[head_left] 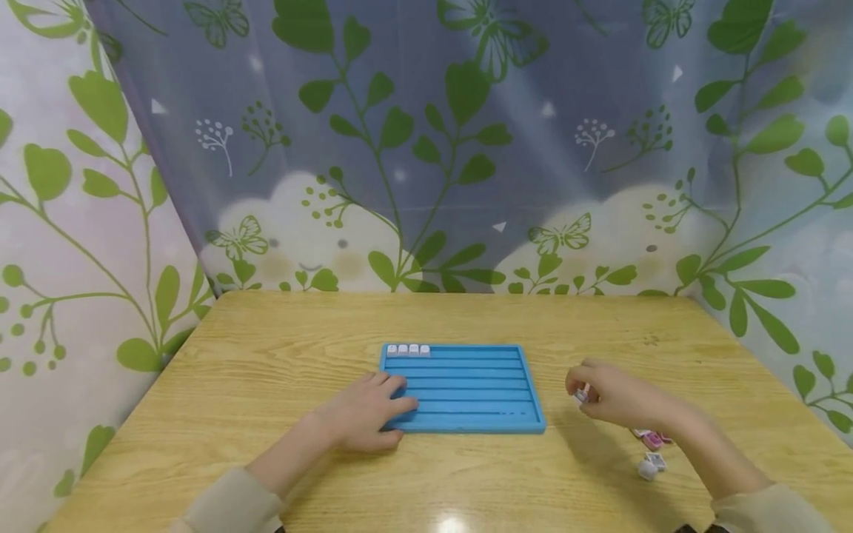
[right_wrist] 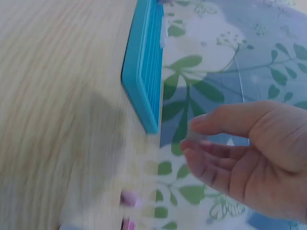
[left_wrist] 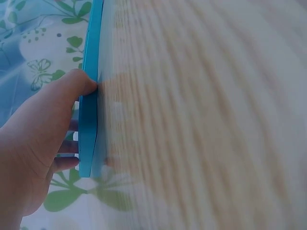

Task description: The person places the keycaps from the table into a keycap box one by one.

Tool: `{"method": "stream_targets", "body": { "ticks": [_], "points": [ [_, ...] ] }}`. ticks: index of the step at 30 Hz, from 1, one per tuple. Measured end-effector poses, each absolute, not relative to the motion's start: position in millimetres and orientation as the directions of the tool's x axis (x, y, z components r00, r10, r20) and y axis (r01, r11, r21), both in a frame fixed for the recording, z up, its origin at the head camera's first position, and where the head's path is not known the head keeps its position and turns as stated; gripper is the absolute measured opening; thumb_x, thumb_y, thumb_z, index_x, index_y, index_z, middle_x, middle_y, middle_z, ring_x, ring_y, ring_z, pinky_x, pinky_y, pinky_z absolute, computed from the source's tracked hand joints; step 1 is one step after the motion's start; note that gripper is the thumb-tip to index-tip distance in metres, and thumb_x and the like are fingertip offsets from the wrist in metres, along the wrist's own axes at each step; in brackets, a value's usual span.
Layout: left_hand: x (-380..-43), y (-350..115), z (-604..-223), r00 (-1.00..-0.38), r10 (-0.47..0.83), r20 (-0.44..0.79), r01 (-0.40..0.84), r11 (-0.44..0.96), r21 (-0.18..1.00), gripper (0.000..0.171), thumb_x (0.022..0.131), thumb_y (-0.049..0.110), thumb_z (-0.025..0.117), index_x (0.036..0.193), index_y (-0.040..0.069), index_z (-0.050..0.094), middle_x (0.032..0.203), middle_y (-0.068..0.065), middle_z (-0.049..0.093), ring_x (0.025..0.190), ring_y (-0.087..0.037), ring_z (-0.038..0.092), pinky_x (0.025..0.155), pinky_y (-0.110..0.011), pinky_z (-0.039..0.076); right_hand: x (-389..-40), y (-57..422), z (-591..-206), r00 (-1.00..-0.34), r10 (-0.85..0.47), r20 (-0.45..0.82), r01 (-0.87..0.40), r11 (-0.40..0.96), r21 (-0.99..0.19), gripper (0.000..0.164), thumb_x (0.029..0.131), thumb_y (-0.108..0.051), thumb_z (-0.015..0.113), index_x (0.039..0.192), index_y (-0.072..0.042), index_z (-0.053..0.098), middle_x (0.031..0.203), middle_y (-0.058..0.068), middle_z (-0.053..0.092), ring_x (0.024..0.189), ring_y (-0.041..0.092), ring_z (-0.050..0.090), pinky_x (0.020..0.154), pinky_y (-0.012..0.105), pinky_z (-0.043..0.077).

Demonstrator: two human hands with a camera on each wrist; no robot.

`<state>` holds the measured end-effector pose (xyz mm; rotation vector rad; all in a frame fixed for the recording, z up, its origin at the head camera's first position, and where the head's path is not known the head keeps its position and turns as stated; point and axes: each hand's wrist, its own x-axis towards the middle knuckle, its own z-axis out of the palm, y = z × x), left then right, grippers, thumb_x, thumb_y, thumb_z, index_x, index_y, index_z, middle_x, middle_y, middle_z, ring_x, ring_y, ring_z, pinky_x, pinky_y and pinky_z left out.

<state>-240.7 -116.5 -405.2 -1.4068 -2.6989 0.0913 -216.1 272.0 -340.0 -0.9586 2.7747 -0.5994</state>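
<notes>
A blue ridged tray [head_left: 460, 385] lies on the table, with several small white keycaps [head_left: 409, 350] lined up at the left of its top row. My left hand [head_left: 366, 411] rests over the tray's left front corner, fingers spread across the rim. In the left wrist view its thumb [left_wrist: 79, 82] touches the tray's blue side wall [left_wrist: 88, 127]. Right of the tray, above the table, my right hand [head_left: 616, 392] pinches a small white keycap [head_left: 582, 395] between thumb and fingers. The right wrist view shows that pinch blurred, with the right hand [right_wrist: 249, 153] beyond the tray's corner.
Pink pieces [head_left: 653, 440] lie on the table [head_left: 300, 326] under the right forearm. Closer to me are a grey-white piece [head_left: 647, 469] and a white square one [head_left: 657, 460]. A leaf-patterned curtain [head_left: 426, 148] stands behind the table's back edge.
</notes>
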Motion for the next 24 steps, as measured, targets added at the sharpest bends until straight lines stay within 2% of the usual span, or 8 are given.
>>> {"method": "stream_targets", "body": {
  "ticks": [5, 13, 24],
  "points": [
    [-242, -118, -404, -0.572, 0.817, 0.066, 0.812, 0.576, -0.096, 0.042, 0.088, 0.039, 0.052, 0.125, 0.021, 0.054, 0.119, -0.007, 0.048, 0.103, -0.022, 0.045, 0.093, -0.042, 0.039, -231, 243, -331, -0.785, -0.618, 0.032, -0.577, 0.713, -0.399, 0.017, 0.083, 0.002, 0.062, 0.098, -0.006, 0.058, 0.097, 0.005, 0.053, 0.076, 0.011, 0.056, 0.063, 0.024, 0.048],
    [-244, -118, -402, -0.576, 0.816, 0.055, 0.809, 0.578, -0.106, 0.043, 0.088, 0.041, 0.051, 0.126, 0.021, 0.053, 0.122, -0.008, 0.048, 0.107, -0.024, 0.045, 0.095, -0.043, 0.038, -258, 196, -332, -0.802, -0.594, 0.068, -0.556, 0.699, -0.45, 0.014, 0.087, -0.006, 0.061, 0.101, -0.008, 0.061, 0.093, 0.001, 0.061, 0.082, 0.014, 0.058, 0.068, 0.029, 0.048],
    [-242, -116, -404, -0.571, 0.82, 0.037, 0.814, 0.571, -0.105, 0.044, 0.089, 0.042, 0.05, 0.128, 0.022, 0.052, 0.122, -0.009, 0.048, 0.109, -0.025, 0.046, 0.095, -0.043, 0.039, -278, 164, -341, -0.811, -0.577, 0.095, -0.544, 0.684, -0.486, 0.02, 0.082, -0.004, 0.067, 0.102, -0.004, 0.062, 0.093, 0.003, 0.06, 0.077, 0.013, 0.057, 0.067, 0.028, 0.048]
  ]
}}
